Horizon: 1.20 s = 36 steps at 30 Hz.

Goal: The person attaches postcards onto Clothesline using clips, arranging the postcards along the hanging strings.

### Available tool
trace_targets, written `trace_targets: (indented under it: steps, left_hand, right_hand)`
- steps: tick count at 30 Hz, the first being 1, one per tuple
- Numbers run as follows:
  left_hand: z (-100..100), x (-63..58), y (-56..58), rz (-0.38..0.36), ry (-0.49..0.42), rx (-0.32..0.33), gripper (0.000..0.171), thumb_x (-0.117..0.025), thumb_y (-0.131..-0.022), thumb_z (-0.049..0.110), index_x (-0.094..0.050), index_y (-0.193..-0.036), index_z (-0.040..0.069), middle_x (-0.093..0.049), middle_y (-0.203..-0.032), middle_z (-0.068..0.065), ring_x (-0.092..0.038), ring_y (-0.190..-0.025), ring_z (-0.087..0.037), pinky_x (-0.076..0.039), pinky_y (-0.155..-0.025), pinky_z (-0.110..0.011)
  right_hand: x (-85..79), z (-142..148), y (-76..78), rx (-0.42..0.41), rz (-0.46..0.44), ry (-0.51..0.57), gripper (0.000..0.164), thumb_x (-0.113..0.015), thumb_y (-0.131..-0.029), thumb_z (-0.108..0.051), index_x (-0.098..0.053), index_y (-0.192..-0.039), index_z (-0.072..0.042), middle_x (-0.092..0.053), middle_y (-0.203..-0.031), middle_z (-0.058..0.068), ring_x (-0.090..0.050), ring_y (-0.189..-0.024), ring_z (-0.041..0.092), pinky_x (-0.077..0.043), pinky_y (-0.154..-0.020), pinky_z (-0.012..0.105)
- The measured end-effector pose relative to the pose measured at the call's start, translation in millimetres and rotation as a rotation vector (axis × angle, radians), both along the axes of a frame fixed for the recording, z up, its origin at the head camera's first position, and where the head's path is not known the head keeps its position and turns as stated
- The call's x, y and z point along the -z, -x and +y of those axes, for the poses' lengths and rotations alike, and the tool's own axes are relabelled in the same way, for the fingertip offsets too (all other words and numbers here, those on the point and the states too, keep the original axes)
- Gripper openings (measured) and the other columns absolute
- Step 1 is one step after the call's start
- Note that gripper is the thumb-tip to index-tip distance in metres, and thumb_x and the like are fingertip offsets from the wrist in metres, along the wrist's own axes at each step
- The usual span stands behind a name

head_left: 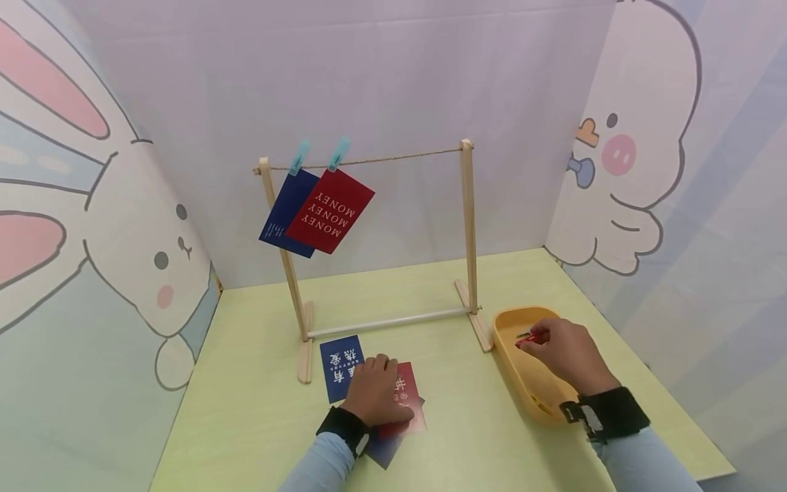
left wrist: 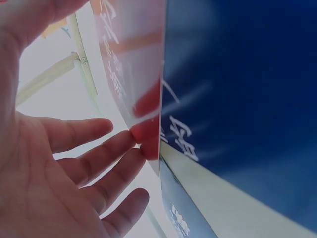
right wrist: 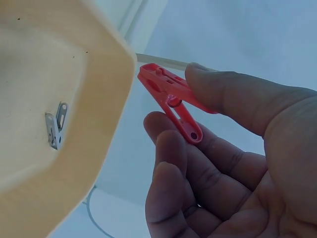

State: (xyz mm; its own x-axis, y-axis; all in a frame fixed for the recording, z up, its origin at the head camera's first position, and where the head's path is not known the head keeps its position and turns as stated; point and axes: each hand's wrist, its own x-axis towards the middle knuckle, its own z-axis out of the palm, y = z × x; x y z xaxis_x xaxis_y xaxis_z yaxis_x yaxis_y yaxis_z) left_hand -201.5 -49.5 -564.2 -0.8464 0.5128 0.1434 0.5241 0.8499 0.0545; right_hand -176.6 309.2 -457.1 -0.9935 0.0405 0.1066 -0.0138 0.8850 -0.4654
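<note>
Pale tabletop (head_left: 246, 417); red clothespin (right wrist: 174, 89) pinched handle-end in right grip (head_left: 568, 352).

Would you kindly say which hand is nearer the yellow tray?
Right: the right hand is over the yellow tray; the left hand is at the cards, left of the tray.

A booth-like tabletop set: cartoon rabbit (head_left: 132, 256) and duck (head_left: 642, 143) on pale drapes (head_left: 393, 82) around a yellow-green table (head_left: 246, 424).

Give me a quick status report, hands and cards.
Right hand pinching red clothespin by yellow tray. Left hand touching red card on table. Line carries two other cards. Nothing visibly blocking.
</note>
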Motion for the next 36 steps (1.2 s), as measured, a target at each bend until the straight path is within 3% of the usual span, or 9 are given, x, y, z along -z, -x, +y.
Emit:
trace_targets:
  steps: [11,20,30,36]
  left_hand:
    - [-2.3,2.8,4.2,0.047,-0.077,0.003,0.093,-0.070,-0.055,0.068,-0.053,-0.123,0.007,-0.053,-0.109,-0.010,-0.049,-0.092,-0.028,-0.049,-0.076,-0.048]
    - [-4.3,-5.8,3.9,-0.094,-0.248,-0.036,0.095,-0.081,-0.053,0.053,-0.050,-0.127,0.002,-0.047,-0.117,-0.010,-0.046,-0.097,-0.023,-0.053,-0.083,-0.041]
    - [-10.3,-28.4,5.1,-0.129,-0.374,-0.046,0.062,-0.080,-0.071,0.024,-0.057,-0.125,0.005,-0.053,-0.111,-0.005,-0.047,-0.096,-0.018,-0.053,-0.083,-0.037]
    - [-13.4,-40.8,7.0,-0.116,-0.491,-0.046,0.045,-0.078,-0.077,0.021,-0.063,-0.118,0.013,-0.054,-0.099,0.003,-0.049,-0.086,-0.011,-0.054,-0.077,-0.032]
  right_hand:
    - [-8.4,-9.8,2.8,-0.014,0.013,0.019,0.034,-0.077,-0.078,-0.032,-0.063,-0.095,-0.006,-0.062,-0.078,0.004,-0.054,-0.067,0.021,-0.051,-0.059,0.035]
    - [-14.9,-15.0,5.9,-0.029,0.022,0.052,0.037,-0.077,-0.077,-0.040,-0.061,-0.091,-0.010,-0.062,-0.079,0.003,-0.054,-0.067,0.019,-0.052,-0.057,0.032]
    - [-27.0,-24.9,11.0,-0.090,0.112,0.063,0.028,-0.077,-0.078,-0.037,-0.065,-0.089,-0.014,-0.063,-0.075,0.001,-0.054,-0.062,0.017,-0.050,-0.051,0.033]
    - [-37.8,-33.7,17.2,-0.132,0.159,0.053,0.025,-0.078,-0.078,-0.034,-0.066,-0.090,-0.015,-0.063,-0.074,-0.002,-0.054,-0.063,0.016,-0.050,-0.051,0.033]
